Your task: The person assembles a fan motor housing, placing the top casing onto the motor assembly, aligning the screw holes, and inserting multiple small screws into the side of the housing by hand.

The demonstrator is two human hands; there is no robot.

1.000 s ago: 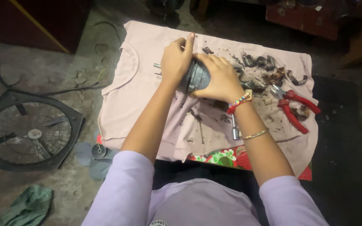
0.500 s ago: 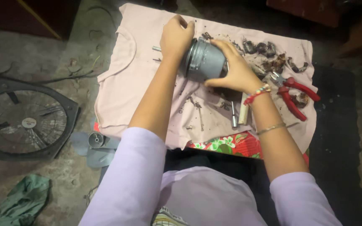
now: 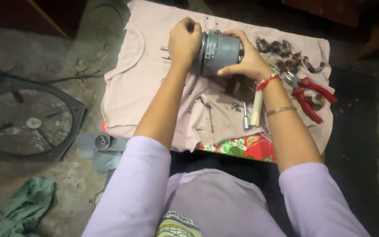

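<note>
A grey cylindrical motor housing [image 3: 219, 52] is held on its side above a pale pink cloth [image 3: 141, 83]. My left hand [image 3: 184, 41] is closed around its left end, where a short shaft sticks out. My right hand [image 3: 244, 59] grips its right side, the wrist wearing a beaded band and a thin bangle. Just below the hands lie several small screws and bits [image 3: 207, 109] and a screwdriver with a cream handle [image 3: 256, 109].
Red-handled pliers [image 3: 308, 94] and dark curled wire scraps [image 3: 286, 57] lie at the cloth's right. A black fan guard frame [image 3: 25, 120] rests on the floor at left, grey fan blades [image 3: 99, 147] beside it, a green rag [image 3: 20, 208] at bottom left.
The motor housing has been turned from facing up to lying on its side, and both hands have shifted their grip to its ends. The camera has moved closer.
</note>
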